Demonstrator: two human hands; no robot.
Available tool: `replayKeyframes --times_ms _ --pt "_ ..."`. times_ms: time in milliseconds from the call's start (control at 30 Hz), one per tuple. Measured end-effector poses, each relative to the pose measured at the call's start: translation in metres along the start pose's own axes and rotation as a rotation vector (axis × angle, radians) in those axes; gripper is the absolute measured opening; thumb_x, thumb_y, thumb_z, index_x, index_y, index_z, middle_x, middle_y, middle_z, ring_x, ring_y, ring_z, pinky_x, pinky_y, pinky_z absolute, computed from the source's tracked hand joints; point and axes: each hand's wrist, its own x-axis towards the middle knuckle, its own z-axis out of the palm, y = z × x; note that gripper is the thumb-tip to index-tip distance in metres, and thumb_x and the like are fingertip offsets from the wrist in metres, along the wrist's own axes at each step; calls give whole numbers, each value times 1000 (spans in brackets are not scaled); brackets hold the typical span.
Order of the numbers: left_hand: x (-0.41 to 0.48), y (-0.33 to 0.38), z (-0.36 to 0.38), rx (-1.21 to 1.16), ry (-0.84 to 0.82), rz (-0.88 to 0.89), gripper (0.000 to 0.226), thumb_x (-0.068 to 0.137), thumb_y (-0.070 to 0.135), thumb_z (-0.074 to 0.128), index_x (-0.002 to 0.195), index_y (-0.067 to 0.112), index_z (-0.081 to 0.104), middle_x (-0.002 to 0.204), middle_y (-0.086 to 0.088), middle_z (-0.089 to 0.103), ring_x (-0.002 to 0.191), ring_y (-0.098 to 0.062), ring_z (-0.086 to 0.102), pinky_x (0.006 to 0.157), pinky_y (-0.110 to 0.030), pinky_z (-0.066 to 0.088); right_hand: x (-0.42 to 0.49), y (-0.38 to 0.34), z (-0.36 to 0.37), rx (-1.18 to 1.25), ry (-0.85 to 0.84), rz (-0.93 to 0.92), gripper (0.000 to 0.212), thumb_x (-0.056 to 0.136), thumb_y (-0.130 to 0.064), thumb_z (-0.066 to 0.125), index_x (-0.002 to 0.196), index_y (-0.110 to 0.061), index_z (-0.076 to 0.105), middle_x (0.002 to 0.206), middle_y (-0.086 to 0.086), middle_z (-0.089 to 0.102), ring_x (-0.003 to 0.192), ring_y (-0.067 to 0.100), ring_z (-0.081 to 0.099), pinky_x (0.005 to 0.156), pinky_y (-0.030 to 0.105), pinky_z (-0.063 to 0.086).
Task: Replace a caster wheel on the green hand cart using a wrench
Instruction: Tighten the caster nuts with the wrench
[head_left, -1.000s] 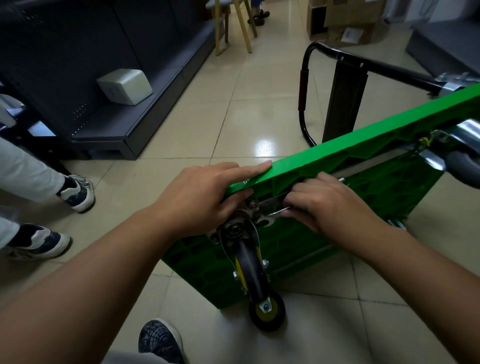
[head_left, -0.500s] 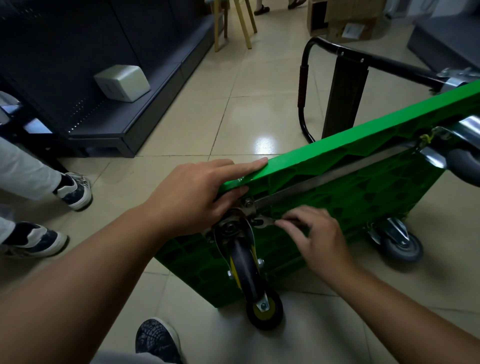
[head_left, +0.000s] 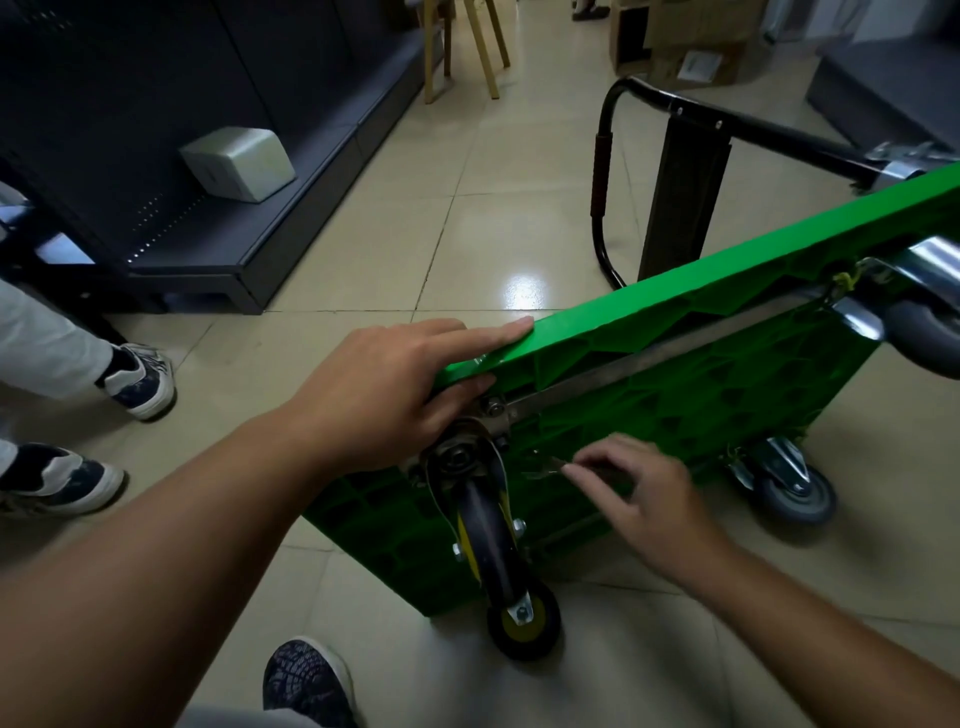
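With the green hand cart (head_left: 701, 405) tipped up on its long edge on the tiled floor (head_left: 363, 208) and its ribbed underside turned toward us, the head view has it all. The left hand (head_left: 379, 400) is laid over the top corner, fingers flat along the rim and thumb tucked beneath, bracing the deck without clutching it. Just below that thumb sits the caster wheel (head_left: 491, 540), a black tyre on a yellow hub in a metal fork, hanging down at the near corner with its swivel plate against the deck. A bolt head (head_left: 493, 405) shows at the top of that plate. Over to the right hand (head_left: 639, 493): fingers curled, pinching a slim wrench (head_left: 543, 470) just beside the plate. It is blurred here, so whether the tool's head is seated on a fastener I cannot tell. A grey caster (head_left: 795, 493) stands in place at the far lower corner, and the black handle (head_left: 753, 130) lies folded behind the deck. My read is early going. The wheel is on its mount and no spare is in sight, so loosening, lifting it off, fitting the replacement and tightening all look to be ahead.
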Motion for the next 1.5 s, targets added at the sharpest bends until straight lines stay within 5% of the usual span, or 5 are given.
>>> replayKeyframes --times_ms 200,800,1033,1333,1500 --pt "0 1 0 4 16 4 55 102 46 50 154 52 36 127 8 69 104 -21 67 79 -45 55 39 -17 -60 -605 -178 -585 21 103 -29 54 94 -18 69 82 -3 61 65 18 55 58 34 46" --pt "0 -1 3 27 16 10 55 102 45 48 155 51 35 109 9 68 85 -19 63 69 -43 53 66 -38 -51 -642 -163 -622 14 96 -35 67 95 -22 72 87 -3 72 67 24 69 50 36 50" --pt "-1 0 3 33 17 2 56 103 43 48 156 50 34 110 8 69 84 -18 64 68 -43 54 47 -6 -22 -429 9 -468 24 100 -34 60 95 -17 75 87 -1 73 71 22 69 60 36 55" --pt "-1 -2 3 43 42 16 54 105 41 51 156 49 35 110 9 69 86 -20 64 68 -44 54 -14 -16 85 572 193 357 22 96 -15 67 82 -32 72 76 -6 71 67 5 66 59 15 49" --pt "-1 -1 3 23 35 8 55 104 40 54 155 50 36 112 9 69 89 -20 65 72 -44 55 -30 -12 78 528 188 371 18 98 -17 65 86 -30 70 79 -8 70 73 4 66 64 16 50"
